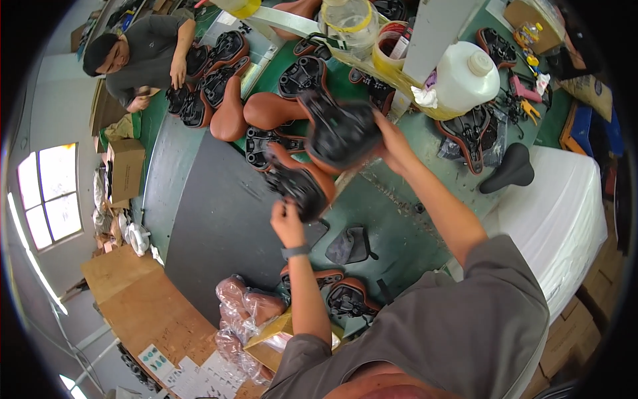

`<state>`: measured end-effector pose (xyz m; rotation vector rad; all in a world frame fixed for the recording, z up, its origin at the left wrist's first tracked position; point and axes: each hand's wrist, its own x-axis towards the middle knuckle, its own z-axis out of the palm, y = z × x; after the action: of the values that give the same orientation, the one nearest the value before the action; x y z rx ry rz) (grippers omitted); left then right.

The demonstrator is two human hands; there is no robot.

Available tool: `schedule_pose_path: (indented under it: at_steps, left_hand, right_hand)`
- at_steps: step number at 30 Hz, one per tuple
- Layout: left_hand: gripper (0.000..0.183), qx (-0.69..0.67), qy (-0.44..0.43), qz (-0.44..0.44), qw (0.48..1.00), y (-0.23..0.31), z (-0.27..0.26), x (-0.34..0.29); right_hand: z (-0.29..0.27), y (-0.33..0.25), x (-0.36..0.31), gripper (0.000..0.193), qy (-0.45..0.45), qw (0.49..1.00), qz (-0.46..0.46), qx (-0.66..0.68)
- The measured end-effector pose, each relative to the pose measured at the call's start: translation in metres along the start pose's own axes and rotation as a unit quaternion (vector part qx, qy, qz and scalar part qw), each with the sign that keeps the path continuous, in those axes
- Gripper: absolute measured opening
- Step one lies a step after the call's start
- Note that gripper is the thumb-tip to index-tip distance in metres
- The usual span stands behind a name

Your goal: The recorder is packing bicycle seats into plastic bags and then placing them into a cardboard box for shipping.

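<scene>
My right hand (393, 143) grips the wide end of a brown bicycle saddle (342, 136), its black underside turned up and a little blurred. With my left hand (288, 221), a dark band on its wrist, I hold the edge of a second brown saddle (302, 189), also underside up. The two saddles are close together, and I cannot tell whether they touch. Just beyond them lie more brown saddles, one (271, 110) with its smooth top showing and another (302, 76) upside down. A dark grey cloth pouch (349, 246) lies on the table near my left forearm.
Across the table (405, 213) a co-worker (149, 60) handles upturned saddles. A white jug (467, 80), a clear tub (349, 30) and tape rolls (392, 46) stand at the far right. Plastic-wrapped saddles (242, 306) are at the near left. A black saddle (510, 168) rests at the right edge.
</scene>
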<state>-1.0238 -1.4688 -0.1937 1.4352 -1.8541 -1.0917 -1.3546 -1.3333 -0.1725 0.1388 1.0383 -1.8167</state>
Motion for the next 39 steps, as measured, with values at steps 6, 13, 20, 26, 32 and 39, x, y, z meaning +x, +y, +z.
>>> schedule_pose_path:
  at_steps: [6,13,20,26,32,39]
  left_hand:
    - [0.041,-0.129,0.002,-0.033,0.991,0.114,0.079,0.176]
    - [0.066,-0.231,-0.051,-0.005,0.972,0.101,0.179,0.253]
    - [0.098,0.014,-0.179,0.242,0.953,0.037,0.313,0.085]
    - [0.115,0.018,-0.214,0.041,0.976,0.075,0.355,0.062]
    - [0.074,0.142,-0.305,0.090,0.937,0.135,0.274,0.099]
    - [0.049,-0.174,-0.397,-0.211,0.876,0.050,0.101,0.014]
  right_hand:
    - [0.014,0.013,0.143,0.053,-0.037,0.993,-0.103,0.048]
    - [-0.082,0.073,-0.006,0.045,0.109,0.911,-0.210,-0.337]
    - [-0.230,-0.046,-0.118,0.093,0.392,0.431,-0.361,-0.728]
    - [-0.258,-0.052,-0.072,0.123,0.390,0.576,-0.085,-0.713]
    - [-0.224,-0.071,-0.092,0.117,0.361,0.727,-0.038,-0.583]
    - [-0.141,-0.074,-0.171,0.086,0.267,0.749,-0.103,-0.597]
